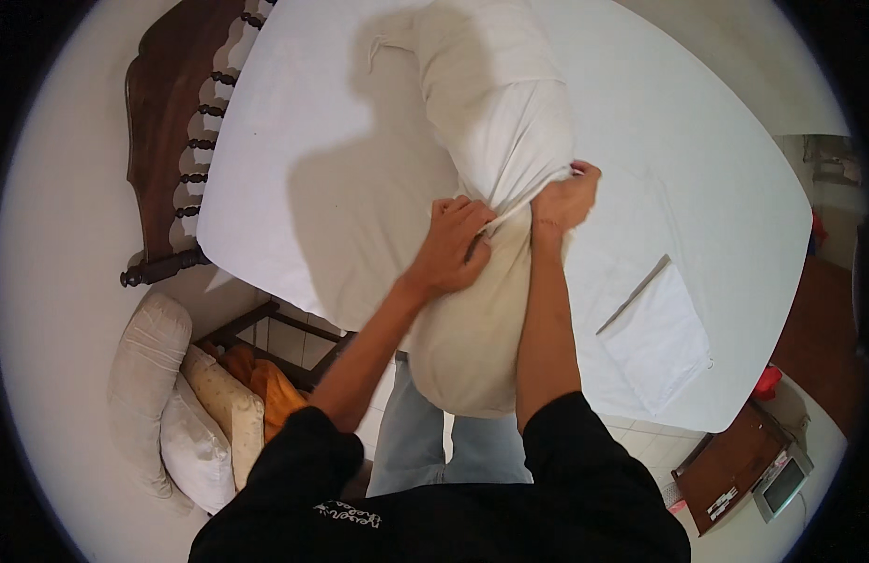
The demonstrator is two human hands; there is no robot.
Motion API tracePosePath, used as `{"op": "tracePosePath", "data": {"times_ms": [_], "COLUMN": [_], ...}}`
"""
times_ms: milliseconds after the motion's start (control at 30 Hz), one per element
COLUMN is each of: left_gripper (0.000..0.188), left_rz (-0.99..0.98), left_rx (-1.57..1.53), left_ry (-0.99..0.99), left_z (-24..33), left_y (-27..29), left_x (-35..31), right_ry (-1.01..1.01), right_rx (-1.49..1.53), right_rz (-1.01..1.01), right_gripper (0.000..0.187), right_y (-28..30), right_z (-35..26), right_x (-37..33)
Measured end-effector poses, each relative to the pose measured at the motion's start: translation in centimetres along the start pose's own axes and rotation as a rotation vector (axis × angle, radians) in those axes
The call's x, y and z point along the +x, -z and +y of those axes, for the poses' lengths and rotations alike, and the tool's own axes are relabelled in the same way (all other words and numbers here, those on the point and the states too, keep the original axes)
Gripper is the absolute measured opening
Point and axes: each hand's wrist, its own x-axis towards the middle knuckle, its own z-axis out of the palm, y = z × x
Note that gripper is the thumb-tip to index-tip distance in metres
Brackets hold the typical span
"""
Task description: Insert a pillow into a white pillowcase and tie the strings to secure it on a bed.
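A long beige bolster (476, 338) lies across the bed's near edge and points away from me, its near end overhanging toward my legs. A white bolster case (509, 131) covers its far part, and the hem is bunched about the middle. My left hand (453, 239) is closed on the hem at the bolster's left side. On the right side, my right hand (567, 200) grips the same hem, with cloth stretched between the two hands. Loose cloth ties (389, 42) stick out at the far left of the case.
A folded white cloth (655, 338) lies on the white bed sheet (659, 159) at the right. A dark wooden headboard (162, 122) stands left. Several pillows (195, 441) and an orange cloth (275, 385) are piled at lower left. A brown cabinet (739, 460) stands at lower right.
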Motion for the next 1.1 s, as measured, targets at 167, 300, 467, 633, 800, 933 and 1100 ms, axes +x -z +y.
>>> {"op": "tracePosePath", "data": {"times_ms": [167, 300, 467, 633, 800, 933, 1100], "left_gripper": [0.025, 0.023, 0.02, 0.02, 0.021, 0.025, 0.029], "left_rz": [0.149, 0.286, 0.235, -0.073, 0.155, 0.217, 0.067], "left_rx": [-0.102, -0.09, -0.319, -0.274, -0.018, 0.07, 0.284], "left_ry": [0.388, 0.316, 0.404, 0.51, 0.491, 0.753, 0.594], "left_z": [1.3, 1.3, 1.8, 3.5, 6.9, 4.8, 4.3], "left_y": [-0.7, 1.7, 2.6, 2.6, 2.3, 3.5, 4.7], "left_x": [-0.4, 0.8, 3.0, 3.8, -1.1, -2.5, -0.7], "right_ry": [0.12, 0.47, 0.892, 0.82, 0.821, 0.943, 0.319], "right_rx": [0.112, 0.212, -0.111, -0.34, -0.486, 0.119, 0.349], "right_rz": [-0.312, -0.253, -0.498, -0.516, -0.733, -0.779, -0.267], "right_gripper": [0.072, 0.075, 0.051, 0.053, 0.054, 0.046, 0.05], "right_y": [1.9, 7.6, 8.1, 4.3, 3.2, 7.2, 8.6], "right_z": [1.0, 1.2, -1.6, 0.3, -0.3, 0.4, 2.3], "right_x": [0.4, -5.6, -9.4, -8.1, -7.6, -9.9, -6.7]}}
